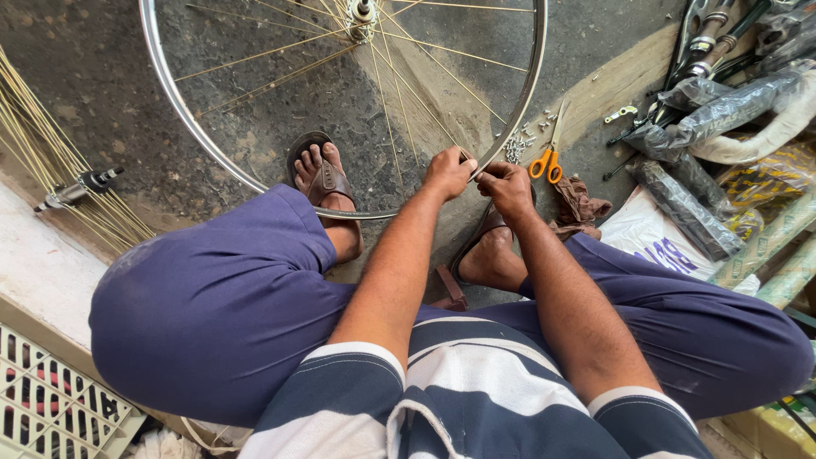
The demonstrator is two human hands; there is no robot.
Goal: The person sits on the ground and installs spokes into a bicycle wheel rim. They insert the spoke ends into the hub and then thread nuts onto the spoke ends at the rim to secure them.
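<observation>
Both hands pinch the near rim of a bicycle wheel [255, 183] lying on the concrete floor [102, 76]: left hand [448, 172] and right hand [507, 189] close narrowly around a spoke end. The wheel looks light and stiff, its thin spokes bendable; the rim is the safest hold. Orange-handled scissors [546, 160] lie just beside.

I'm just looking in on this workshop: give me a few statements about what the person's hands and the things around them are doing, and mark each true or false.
1. Both the left hand and the right hand are at the rim of the bicycle wheel. True.
2. The scissors on the ground have blue handles. False: they are orange.
3. The wheel has a tyre fitted. False: the metal rim is bare.
4. A pile of small metal parts lies beside the scissors. True.
5. The person is barefoot. False: they wear sandals.
</observation>
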